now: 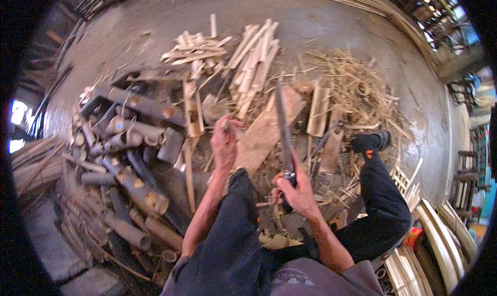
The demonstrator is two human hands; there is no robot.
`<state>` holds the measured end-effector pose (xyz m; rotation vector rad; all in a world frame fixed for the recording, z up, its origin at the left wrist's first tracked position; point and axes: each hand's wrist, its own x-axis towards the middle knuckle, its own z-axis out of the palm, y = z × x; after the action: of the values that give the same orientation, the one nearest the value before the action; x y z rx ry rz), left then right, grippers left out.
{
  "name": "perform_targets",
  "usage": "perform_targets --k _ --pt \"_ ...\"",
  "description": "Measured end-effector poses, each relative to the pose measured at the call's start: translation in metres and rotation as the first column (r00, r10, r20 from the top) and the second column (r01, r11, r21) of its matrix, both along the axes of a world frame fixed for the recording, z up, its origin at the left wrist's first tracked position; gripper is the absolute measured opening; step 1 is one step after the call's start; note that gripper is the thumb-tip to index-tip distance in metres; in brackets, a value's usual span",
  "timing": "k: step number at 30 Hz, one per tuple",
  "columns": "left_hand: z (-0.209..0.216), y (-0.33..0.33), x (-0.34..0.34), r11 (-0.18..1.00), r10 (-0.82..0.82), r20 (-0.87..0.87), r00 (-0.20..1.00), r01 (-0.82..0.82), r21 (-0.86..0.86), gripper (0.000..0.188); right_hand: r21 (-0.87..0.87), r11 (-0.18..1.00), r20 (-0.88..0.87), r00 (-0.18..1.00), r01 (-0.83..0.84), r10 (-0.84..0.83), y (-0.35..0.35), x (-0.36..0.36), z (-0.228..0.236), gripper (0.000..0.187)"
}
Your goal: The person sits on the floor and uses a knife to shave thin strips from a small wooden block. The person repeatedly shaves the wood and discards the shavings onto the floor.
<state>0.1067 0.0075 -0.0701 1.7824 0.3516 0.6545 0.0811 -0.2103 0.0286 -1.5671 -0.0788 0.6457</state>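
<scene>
My right hand is closed round the dark handle of a long-bladed knife. Its blade points away from me, over the right side of a pale wooden board. My left hand is at the board's left edge, its fingers loosely bent and apart, slightly blurred, with nothing visible in them. Beyond the board lie split bamboo strips in a loose heap. Just right of the blade is a short half-round bamboo piece.
Cut bamboo tubes are piled at the left. A second heap of short strips lies at the far side, and tangled shavings at the right. Long split lengths rest at near right. My dark shoe is beside the shavings.
</scene>
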Motion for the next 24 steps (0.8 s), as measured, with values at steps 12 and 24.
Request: perform_targets --k 12,24 --pt "0.009 -0.017 -0.014 0.990 -0.121 -0.145 0.982 0.130 0.052 0.017 -0.063 0.994 -0.095 0.992 -0.088 0.082 0.009 0.007 0.004 0.062" --pt "0.005 -0.041 -0.021 0.937 -0.264 -0.055 0.963 0.269 0.224 0.029 0.057 0.997 -0.290 0.957 0.046 -0.027 0.020 0.007 0.003 0.042"
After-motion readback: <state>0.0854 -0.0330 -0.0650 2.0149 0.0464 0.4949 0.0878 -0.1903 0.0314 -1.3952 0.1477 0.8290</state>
